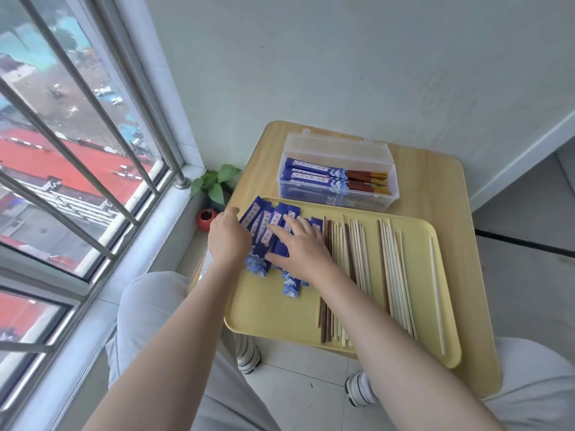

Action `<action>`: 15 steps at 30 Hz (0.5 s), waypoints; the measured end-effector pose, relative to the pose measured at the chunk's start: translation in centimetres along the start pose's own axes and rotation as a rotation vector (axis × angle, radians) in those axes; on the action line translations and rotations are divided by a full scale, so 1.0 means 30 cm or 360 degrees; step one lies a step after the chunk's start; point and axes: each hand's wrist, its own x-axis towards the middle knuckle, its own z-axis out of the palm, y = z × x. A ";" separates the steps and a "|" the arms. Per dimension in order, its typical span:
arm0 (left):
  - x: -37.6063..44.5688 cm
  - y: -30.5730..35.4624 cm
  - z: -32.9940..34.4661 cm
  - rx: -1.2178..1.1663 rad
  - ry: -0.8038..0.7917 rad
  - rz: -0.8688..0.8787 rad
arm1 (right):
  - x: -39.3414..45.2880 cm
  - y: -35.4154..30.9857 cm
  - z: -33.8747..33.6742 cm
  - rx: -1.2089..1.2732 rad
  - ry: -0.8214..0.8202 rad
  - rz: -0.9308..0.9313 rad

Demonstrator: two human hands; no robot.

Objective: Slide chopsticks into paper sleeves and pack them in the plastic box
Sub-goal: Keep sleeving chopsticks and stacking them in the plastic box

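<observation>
Several blue paper sleeves (264, 225) lie fanned out at the left end of a yellow tray (267, 309). My left hand (228, 237) rests at their left edge, fingers curled over them; whether it grips one I cannot tell. My right hand (298, 247) lies flat on the sleeves, fingers spread. Bare chopsticks (357, 259), pale and dark brown, lie in rows on the tray to the right. One pale chopstick (437, 293) lies alone near the tray's right rim. Behind the tray stands a clear plastic box (339, 197) with its lid open, holding several sleeved chopsticks (336, 178).
The tray sits on a small wooden table (441, 188) in a corner. A window with metal bars (93, 150) runs along the left. A small plant in a red pot (208, 217) stands on the floor beside the table. My knees are under the table's near edge.
</observation>
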 end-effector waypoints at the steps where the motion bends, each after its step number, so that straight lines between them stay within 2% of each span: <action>1: 0.000 0.009 -0.009 -0.0098 -0.0014 -0.0044 | -0.001 0.000 -0.007 0.0059 0.0080 -0.0013; 3: 0.001 0.032 -0.026 -0.0427 -0.0067 -0.0174 | -0.012 0.003 -0.030 0.0230 0.0298 -0.0036; 5: -0.001 0.055 -0.037 -0.1025 -0.0250 -0.0390 | -0.034 0.003 -0.065 0.0560 0.0486 0.0035; 7: -0.032 0.081 -0.039 -0.1499 -0.0485 -0.0541 | -0.068 -0.008 -0.111 0.1085 0.0449 0.0251; 10: -0.093 0.132 -0.014 -0.1813 -0.0746 -0.0551 | -0.114 0.008 -0.151 0.1591 0.0371 0.0419; 13: -0.155 0.171 0.019 -0.1996 -0.0879 -0.0577 | -0.172 0.058 -0.161 0.1712 0.0302 0.0501; 15: -0.186 0.187 0.051 -0.1973 -0.0969 -0.0566 | -0.215 0.098 -0.156 0.1729 0.0322 0.0572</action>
